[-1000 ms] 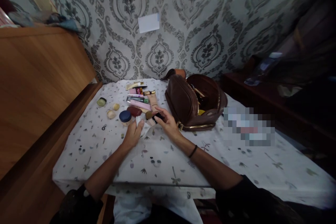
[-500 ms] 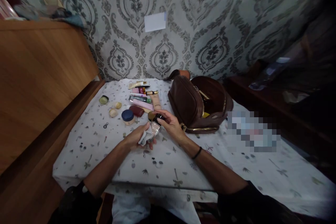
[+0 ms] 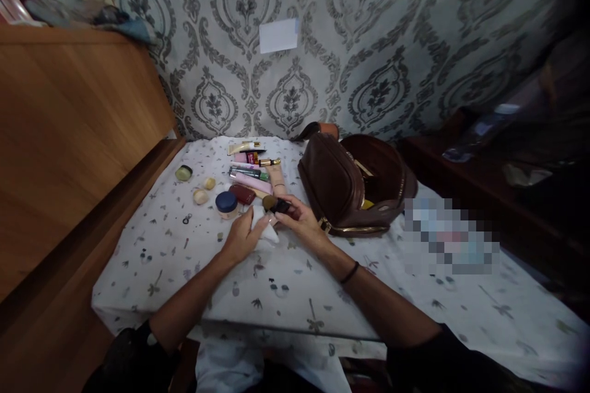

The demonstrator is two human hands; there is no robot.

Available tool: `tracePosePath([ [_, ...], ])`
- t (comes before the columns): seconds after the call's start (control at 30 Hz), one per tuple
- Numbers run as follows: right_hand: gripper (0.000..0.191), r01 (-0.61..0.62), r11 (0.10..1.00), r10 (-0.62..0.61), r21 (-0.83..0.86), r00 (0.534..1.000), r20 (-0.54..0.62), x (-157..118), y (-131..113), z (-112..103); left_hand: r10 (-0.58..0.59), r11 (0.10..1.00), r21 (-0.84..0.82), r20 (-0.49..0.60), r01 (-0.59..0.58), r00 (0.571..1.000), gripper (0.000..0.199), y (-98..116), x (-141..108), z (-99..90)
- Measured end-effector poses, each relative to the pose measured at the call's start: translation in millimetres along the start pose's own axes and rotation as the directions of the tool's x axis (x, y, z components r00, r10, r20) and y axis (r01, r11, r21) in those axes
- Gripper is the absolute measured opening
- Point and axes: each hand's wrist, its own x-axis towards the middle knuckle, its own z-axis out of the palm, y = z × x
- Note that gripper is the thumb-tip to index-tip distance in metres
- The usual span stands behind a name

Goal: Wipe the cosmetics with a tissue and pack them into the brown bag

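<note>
Damask wallpaper (image 3: 378, 31) is seen behind the counter (image 3: 295, 285), on which an unzipped brown handbag (image 3: 328, 178) is set; a wooden cabinet (image 3: 83, 104) is placed at left, a clear plastic bottle (image 3: 482, 132) at right.

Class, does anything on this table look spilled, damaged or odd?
No visible spill or damage. The white cloth in the left hand is crumpled; the brown bag gapes unzipped. The one oddity: a pixelated patch right of the bag, hiding what lies there.
</note>
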Motion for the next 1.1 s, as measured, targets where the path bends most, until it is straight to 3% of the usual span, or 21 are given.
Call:
tracePosePath([
  [0.23, 0.059, 0.07, 0.994, -0.054, -0.084, 0.983, 0.176, -6, -9, 6, 0.028, 0.997, 0.077, -0.071, -0.022, 0.997, 0.036, -5, 3, -0.3],
  [0.33, 0.061, 0.062, 0.992, -0.043, -0.113, 0.985, 0.166, -7, -7, 7, 0.145, 0.972, 0.201, -0.127, -0.118, 0.981, 0.03, -3, 0, 2.2],
  [0.43, 0.065, 0.035, 0.992, -0.017, -0.117, 0.989, 0.149, -6, -4, 5, 0.339, 0.883, 0.383, -0.115, -0.273, 0.934, 0.029, -2, -4, 5.7],
  [0.53, 0.067, 0.043, 0.997, -0.033, -0.064, 0.988, 0.149, -5, -1, 3, 0.503, 0.774, 0.49, -0.092, -0.401, 0.859, 0.029, -2, -6, 6.8],
  [0.67, 0.069, 0.03, 0.999, -0.026, -0.025, 0.989, 0.149, -3, 4, 1, 0.621, 0.611, 0.609, 0.027, -0.506, 0.783, 0.028, -3, -13, 0.0],
  [0.87, 0.073, 0.006, 0.995, -0.021, 0.104, 0.989, 0.144, 1, 11, 1, 0.604, 0.408, 0.7, 0.274, -0.586, 0.748, 0.028, -9, -44, -24.8],
  [1.0, 0.058, -0.025, 0.989, -0.001, 0.148, 0.986, 0.169, 2, 13, 3, 0.555, 0.409, 0.678, 0.347, -0.611, 0.756, 0.028, -12, -62, -36.6],
  [1.1, 0.054, -0.013, 0.99, -0.012, 0.141, 0.985, 0.173, 2, 11, 4, 0.555, 0.412, 0.677, 0.344, -0.61, 0.757, 0.027, -11, -58, -35.3],
])
